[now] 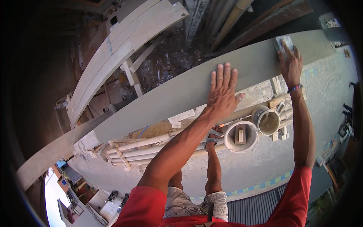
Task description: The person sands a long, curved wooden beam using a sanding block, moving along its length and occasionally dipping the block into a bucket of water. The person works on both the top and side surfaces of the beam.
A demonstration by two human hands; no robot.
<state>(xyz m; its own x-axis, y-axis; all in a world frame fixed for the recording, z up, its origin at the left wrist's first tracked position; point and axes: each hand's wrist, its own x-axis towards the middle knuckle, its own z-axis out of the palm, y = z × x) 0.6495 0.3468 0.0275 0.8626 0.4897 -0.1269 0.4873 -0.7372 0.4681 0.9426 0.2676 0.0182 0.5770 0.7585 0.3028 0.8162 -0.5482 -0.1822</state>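
Note:
A long, smooth grey plastered ledge [170,102] runs from the lower left to the upper right, curved by the lens. My left hand [223,92] lies flat on it near the middle, palm down, fingers stretched out and dusted pale. Farther right, my right hand [291,68] is closed on a pale grey rectangular pad [284,41], which rests against the ledge's surface; its underside is hidden. Below the ledge, a white bucket [228,138] holds a block-like tool [240,135] with a wooden handle. A second, mortar-stained bucket [268,121] stands beside it.
Bamboo poles [151,143] run beneath the ledge, and my sandalled foot [214,136] stands by them. Far below are grey paving [170,178] and a ribbed roof [253,206]. Pale planks [124,41] lean beyond the ledge, over a dark space strewn with debris.

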